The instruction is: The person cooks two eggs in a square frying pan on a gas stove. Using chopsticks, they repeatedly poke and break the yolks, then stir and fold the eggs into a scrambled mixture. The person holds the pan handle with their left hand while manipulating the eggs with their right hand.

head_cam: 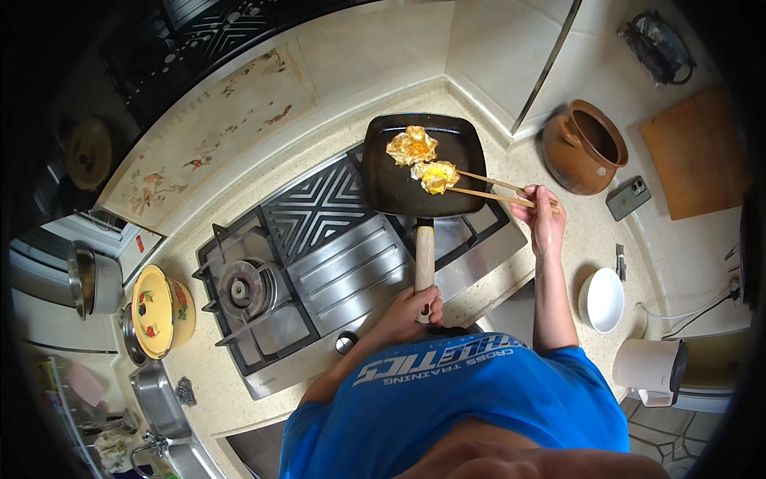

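Note:
A square black frying pan rests over the right side of the gas stove, with my left hand closed around its light wooden handle. Two fried eggs lie in the pan: one browned egg towards the back left, another egg with bright yolk near the middle, close beside the first. My right hand grips a pair of wooden chopsticks from the right. Their spread tips touch the right edge of the nearer egg. Whether they pinch it I cannot tell.
The gas stove's bare left burner is beside a yellow lidded enamel pot. A steel sink lies lower left. On the right are a brown clay pot, a phone, a white bowl and an electric kettle.

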A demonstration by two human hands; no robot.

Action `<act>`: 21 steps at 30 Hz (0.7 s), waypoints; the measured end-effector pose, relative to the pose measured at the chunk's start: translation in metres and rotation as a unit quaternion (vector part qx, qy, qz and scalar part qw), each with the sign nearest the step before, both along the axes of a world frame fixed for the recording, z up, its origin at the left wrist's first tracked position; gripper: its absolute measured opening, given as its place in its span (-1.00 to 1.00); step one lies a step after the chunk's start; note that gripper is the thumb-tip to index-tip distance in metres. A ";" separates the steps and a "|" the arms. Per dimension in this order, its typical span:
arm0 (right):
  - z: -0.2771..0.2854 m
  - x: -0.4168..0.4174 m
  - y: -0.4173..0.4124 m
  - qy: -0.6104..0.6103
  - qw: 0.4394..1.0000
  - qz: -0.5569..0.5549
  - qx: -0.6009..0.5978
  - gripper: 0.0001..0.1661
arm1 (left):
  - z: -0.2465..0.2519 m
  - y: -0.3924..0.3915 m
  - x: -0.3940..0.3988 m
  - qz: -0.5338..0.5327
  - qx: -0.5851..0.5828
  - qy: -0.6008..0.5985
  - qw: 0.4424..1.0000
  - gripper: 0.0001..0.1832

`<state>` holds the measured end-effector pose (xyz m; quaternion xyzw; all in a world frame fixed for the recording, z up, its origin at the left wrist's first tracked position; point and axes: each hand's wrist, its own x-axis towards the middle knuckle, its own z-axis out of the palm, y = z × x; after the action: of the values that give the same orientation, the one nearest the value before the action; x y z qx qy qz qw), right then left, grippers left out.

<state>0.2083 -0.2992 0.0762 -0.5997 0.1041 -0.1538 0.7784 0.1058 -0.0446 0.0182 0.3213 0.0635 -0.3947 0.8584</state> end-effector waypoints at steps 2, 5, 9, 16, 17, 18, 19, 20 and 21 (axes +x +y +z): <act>0.005 -0.003 0.002 -0.007 0.999 -0.003 -0.044 -0.66 | -0.002 0.000 -0.001 -0.002 0.002 0.002 1.000 -0.84; 0.013 -0.010 0.010 -0.062 0.990 0.021 -0.127 -0.67 | 0.003 0.000 -0.001 0.001 0.013 0.003 1.000 -0.83; 0.009 -0.022 0.028 -0.154 0.953 0.078 -0.248 -0.75 | 0.001 -0.001 -0.001 0.002 0.003 0.002 1.000 -0.84; -0.007 -0.032 0.051 -0.244 0.869 0.082 -0.423 -0.90 | -0.006 -0.001 -0.002 0.005 -0.016 0.013 1.000 -0.83; -0.011 -0.030 0.050 -0.254 0.871 0.068 -0.415 -0.91 | -0.008 -0.001 -0.003 0.005 -0.021 0.011 1.000 -0.83; -0.016 -0.027 0.049 -0.265 0.873 0.053 -0.407 -0.91 | -0.007 -0.001 -0.002 0.006 -0.026 0.008 1.000 -0.83; -0.020 -0.024 0.047 -0.276 0.874 0.037 -0.398 -0.91 | -0.006 -0.001 -0.002 0.004 -0.020 0.009 1.000 -0.83; -0.022 -0.023 0.046 -0.258 0.896 0.027 -0.360 -0.89 | -0.003 -0.001 -0.002 0.001 -0.014 0.010 1.000 -0.83; -0.024 -0.022 0.045 -0.239 0.917 0.018 -0.319 -0.87 | -0.001 0.000 -0.002 0.000 -0.009 0.012 1.000 -0.83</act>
<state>0.1863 -0.2541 0.0525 -0.7637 -0.1503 -0.3034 0.5497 0.1039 -0.0450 0.0171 0.3092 0.0703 -0.3989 0.8605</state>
